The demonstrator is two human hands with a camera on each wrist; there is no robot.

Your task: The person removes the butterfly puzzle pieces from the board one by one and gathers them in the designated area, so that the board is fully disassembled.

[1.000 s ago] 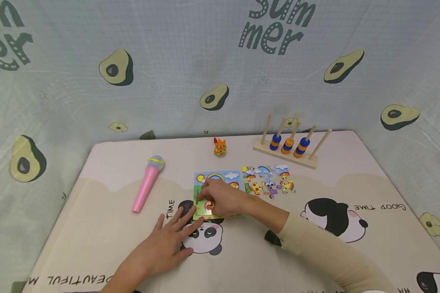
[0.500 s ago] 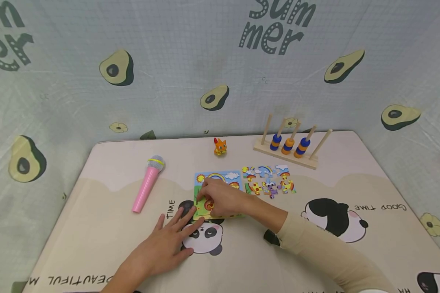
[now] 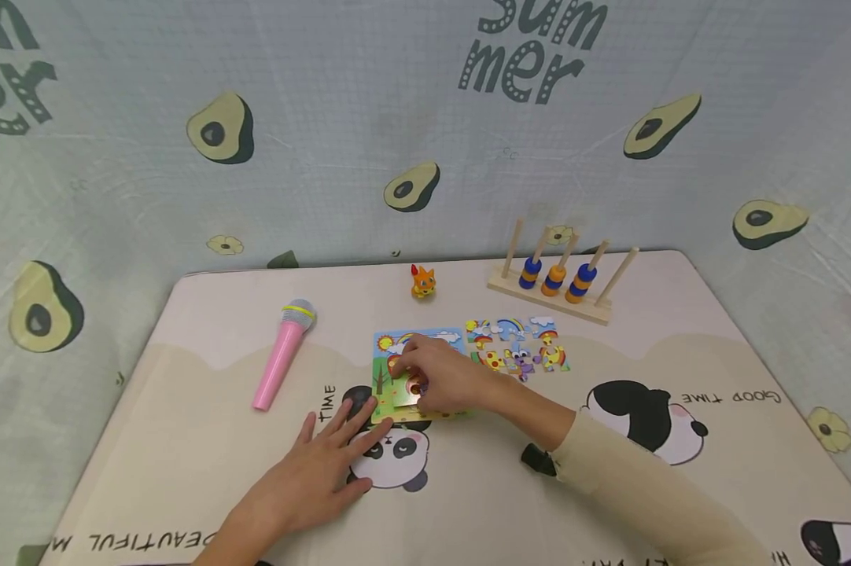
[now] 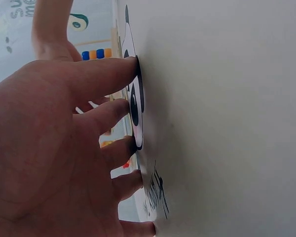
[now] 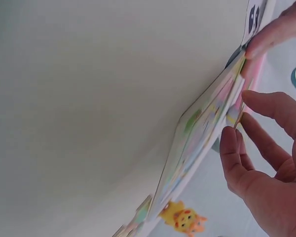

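Note:
A colourful picture puzzle board (image 3: 385, 377) lies flat on the table in the head view. Over its lower middle, my right hand (image 3: 450, 376) pinches a small puzzle piece (image 3: 406, 391) with a green ground and a reddish-brown figure. Seen edge-on in the right wrist view, that piece (image 5: 240, 114) is a thin sheet between thumb and fingers, close over the board (image 5: 207, 123). My left hand (image 3: 319, 472) rests with spread fingers on the tablecloth, index and middle fingertips at the board's near left corner. Its palm (image 4: 54, 153) fills much of the left wrist view.
Right of the board lie several loose puzzle pieces (image 3: 517, 358) in two rows. Behind them stands a wooden peg rack (image 3: 549, 295) with blue and orange rings. A small orange toy animal (image 3: 423, 283) is at the back, and a pink toy microphone (image 3: 280, 362) lies at left.
My right hand has shifted slightly right with the pinched piece, uncovering more of the board's left side. The left hand stays in place.

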